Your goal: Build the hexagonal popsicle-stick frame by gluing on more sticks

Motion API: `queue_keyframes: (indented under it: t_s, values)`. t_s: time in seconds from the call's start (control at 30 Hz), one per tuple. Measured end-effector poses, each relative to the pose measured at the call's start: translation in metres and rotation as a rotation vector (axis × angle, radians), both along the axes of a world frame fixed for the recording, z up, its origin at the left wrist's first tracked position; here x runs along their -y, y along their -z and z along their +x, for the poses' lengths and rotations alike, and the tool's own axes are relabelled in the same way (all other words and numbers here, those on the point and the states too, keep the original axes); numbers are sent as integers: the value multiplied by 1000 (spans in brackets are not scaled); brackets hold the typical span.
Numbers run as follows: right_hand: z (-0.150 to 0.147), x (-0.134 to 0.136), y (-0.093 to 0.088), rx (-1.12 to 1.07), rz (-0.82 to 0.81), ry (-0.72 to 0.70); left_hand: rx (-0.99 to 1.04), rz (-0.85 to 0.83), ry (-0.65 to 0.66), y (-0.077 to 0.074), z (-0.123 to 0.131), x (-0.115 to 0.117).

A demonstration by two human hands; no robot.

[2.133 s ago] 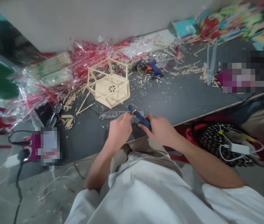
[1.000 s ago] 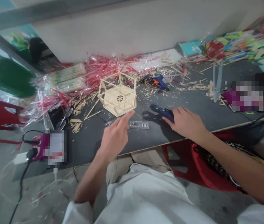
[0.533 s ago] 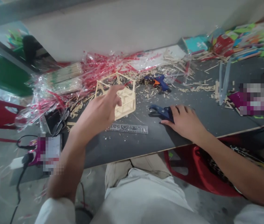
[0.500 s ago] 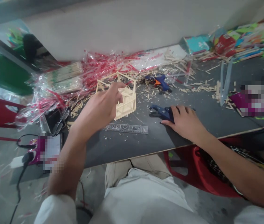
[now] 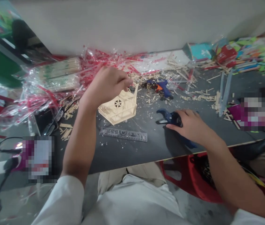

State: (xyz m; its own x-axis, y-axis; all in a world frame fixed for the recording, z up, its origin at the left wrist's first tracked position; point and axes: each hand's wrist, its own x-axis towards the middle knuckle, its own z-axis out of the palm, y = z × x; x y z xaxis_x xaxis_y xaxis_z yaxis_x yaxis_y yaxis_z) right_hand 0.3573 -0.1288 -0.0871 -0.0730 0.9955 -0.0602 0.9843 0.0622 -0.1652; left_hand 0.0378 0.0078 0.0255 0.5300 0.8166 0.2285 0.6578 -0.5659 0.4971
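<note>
A six-sided frame of thin wooden sticks (image 5: pixel 123 109) stands on the dark table, with a spoked star shape in its middle. My left hand (image 5: pixel 110 82) is above its far side, fingers curled together near the top of a stick post. Whatever lies between those fingertips is hidden. To the right, my right hand (image 5: pixel 189 125) is closed around a blue hand cutter (image 5: pixel 164 115), its jaws pointing left and a handle showing below the palm. A clear plastic ruler (image 5: pixel 123 134) with cut-out shapes lies in front of the frame.
A blue glue gun (image 5: pixel 164 89) with an orange trigger lies behind, among stick offcuts. Red-and-clear plastic wrappers (image 5: pixel 92 62) and packed sticks (image 5: pixel 59 73) fill the back left. Eyeglasses (image 5: pixel 52 125) lie at left. A red chair (image 5: pixel 200 175) is below the front edge.
My left hand has moved up and back from the frame's near part, baring more of it. My right hand has shifted slightly with the cutter, whose lower handle now shows. The view has shifted slightly.
</note>
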Motion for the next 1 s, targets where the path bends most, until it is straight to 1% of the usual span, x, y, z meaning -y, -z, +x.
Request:
queue_keyframes:
  t_s: [0.03,0.1,0.17,0.23,0.3,0.33,0.4,0.47,0.57,0.7,0.77,0.87,1.0]
  values:
    - [-6,-4,-11,-94,25,-25,31,-15,7,4,0,-4]
    - [-23,-16,-38,-305,187,-72,74,-40,1,10,0,-8]
    - [-46,-34,-65,-448,313,-108,106,-55,-31,10,0,-8]
    - [-70,-59,-86,-591,370,-147,125,-70,-50,8,0,-7]
    - [-93,-86,-98,-681,339,-172,125,-88,-36,5,-1,-7]
    - [-101,-99,-100,-728,316,-171,120,-94,-26,4,-2,-7]
    - [-113,-120,-101,-783,218,-174,103,-86,-18,3,-4,-9]
    - [-118,-134,-99,-842,164,-184,80,-51,-18,3,-8,-11]
    - [-118,-140,-98,-932,135,-214,75,-27,-9,4,-11,-15]
    - [-116,-141,-97,-1031,65,-316,99,-99,40,5,-9,-17]
    - [-113,-143,-94,-1010,26,-346,86,-133,64,8,-6,-17]
    - [-107,-149,-86,-922,26,-306,59,-148,53,12,-4,-19]
    - [-101,-155,-75,-787,43,-259,1,-185,52,15,-7,-22]
